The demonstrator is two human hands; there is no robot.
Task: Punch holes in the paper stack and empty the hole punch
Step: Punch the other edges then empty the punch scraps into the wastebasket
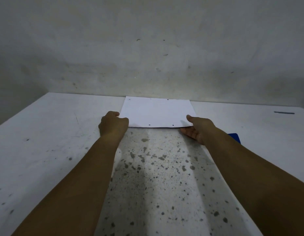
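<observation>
Two bare forearms reach forward from the bottom of the view over a white, ink-speckled bench, and both end at the near edge of a white paper stack. The left hand has its grip curled closed at the stack's near left corner, fingers folded in and knuckles up; whether it actually pinches the sheets or only butts against their edge cannot be told. The right hand has its grip spread, thumb lying on top of the near right corner and fingers flat underneath, so it loosely clamps that corner. The stack lies flat between the two grips and runs away from them to the wall, its far edge close against it. Small dark holes show along the edge nearest the grips and along the far edge, so punching looks largely done. Just behind the right wrist, a blue object peeks out, mostly hidden; it may be the hole punch, though that is a guess. Farther right of the right grip, a thin dark line lies on the bench. The risks from here: lifting with only one corner truly held could let the sheets fan and slip out of line, and drawing the right arm back could knock the blue object.
</observation>
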